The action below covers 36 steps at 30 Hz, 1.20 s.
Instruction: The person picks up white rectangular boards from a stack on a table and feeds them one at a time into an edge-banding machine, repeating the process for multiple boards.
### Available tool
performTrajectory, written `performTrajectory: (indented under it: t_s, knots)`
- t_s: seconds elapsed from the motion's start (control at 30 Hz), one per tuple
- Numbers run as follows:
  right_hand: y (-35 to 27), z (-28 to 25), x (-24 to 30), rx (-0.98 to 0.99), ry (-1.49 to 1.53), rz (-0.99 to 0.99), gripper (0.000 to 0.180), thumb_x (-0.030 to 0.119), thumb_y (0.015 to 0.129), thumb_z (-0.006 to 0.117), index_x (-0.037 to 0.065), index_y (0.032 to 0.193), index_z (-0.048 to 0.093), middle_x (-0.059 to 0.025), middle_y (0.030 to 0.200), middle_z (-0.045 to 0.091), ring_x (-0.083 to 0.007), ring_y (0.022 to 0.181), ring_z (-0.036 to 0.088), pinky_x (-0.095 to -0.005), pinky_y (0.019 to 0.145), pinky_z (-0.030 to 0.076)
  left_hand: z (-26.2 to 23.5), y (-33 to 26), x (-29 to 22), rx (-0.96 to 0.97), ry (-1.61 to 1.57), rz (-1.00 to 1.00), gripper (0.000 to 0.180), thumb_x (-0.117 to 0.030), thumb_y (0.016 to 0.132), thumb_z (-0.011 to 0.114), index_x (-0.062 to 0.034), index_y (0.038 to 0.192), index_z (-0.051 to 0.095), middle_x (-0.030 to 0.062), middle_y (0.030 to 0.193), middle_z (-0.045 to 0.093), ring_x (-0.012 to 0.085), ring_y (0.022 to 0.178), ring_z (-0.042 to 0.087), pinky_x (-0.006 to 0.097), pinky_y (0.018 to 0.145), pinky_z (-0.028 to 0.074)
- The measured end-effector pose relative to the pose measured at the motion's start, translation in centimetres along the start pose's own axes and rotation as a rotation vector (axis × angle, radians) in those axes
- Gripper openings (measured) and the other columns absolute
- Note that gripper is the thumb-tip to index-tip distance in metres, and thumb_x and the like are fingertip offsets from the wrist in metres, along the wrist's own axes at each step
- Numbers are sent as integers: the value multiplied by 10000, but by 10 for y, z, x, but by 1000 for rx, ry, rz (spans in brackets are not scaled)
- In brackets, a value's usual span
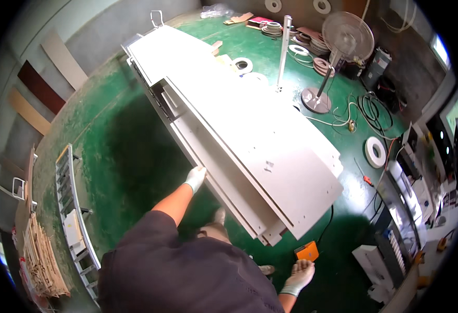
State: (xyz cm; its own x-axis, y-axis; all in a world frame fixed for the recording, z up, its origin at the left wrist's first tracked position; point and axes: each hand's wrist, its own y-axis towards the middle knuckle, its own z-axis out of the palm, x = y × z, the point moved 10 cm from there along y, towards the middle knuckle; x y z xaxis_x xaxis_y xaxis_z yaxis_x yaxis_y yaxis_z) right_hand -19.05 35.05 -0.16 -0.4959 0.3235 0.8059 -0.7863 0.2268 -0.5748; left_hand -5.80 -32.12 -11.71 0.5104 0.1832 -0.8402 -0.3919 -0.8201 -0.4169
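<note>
Left hand (pixel 195 177), white-gloved: grip closed on the near long edge of a stack of white panels (pixel 250 151). Stack runs away from the grip, up and leftward, raised above the green floor (pixel 129 151). Right hand (pixel 300 275), gloved, hangs open and empty, fingers spread, well apart below the stack's near end. Orange tool (pixel 307 251) just above it. Pedestal fan (pixel 338 57) far beyond.

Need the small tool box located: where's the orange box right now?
In the head view, the orange box lies on the green floor, just above the right hand.
</note>
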Motion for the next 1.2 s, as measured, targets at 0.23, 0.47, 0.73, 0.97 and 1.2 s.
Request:
performTrajectory:
  t_s: [0.23,0.47,0.73,0.97,1.2]
  knots:
    - [-20,214,-37,340,-624,-630,205,181,1030,568,6,1132,597,-87,979,664,-170,853,619,-280,761,499,-66,124,22,150,332,161,271,-244,1012,557,-2,989,677,62,874,707,164,770,634,350,737,525]
    - [-28,372,-49,302,-966,-733,416,197,957,650,-52,1281,574,-250,1307,576,-383,1212,569,-425,1044,449,-192,247,-16,-143,-113,-149,200,-280,958,582,-90,981,643,61,820,661,183,659,592,357,593,466]
    - [-58,418,-99,-141,-1217,-612,378,224,955,654,-59,1198,587,-245,1269,577,-393,1205,537,-433,1007,452,-384,520,-152,-357,-325,-165,367,-458,943,626,-189,759,455,-25,567,299,123,395,316,313,378,225]
    - [-81,623,-160,48,-922,-664,230,116,938,648,-45,1102,634,-180,1105,653,-293,970,635,-379,873,507,-409,644,-142,-59,-597,-335,320,-422,973,666,-144,1117,598,66,935,634,132,643,631,252,513,489]
    - [-177,925,-272,867,-1002,-590,264,233,949,630,0,1056,695,-178,962,693,-274,953,654,-372,842,507,-363,584,-152,129,-610,-302,395,-477,999,613,-158,782,528,12,624,561,166,507,563,305,490,495]
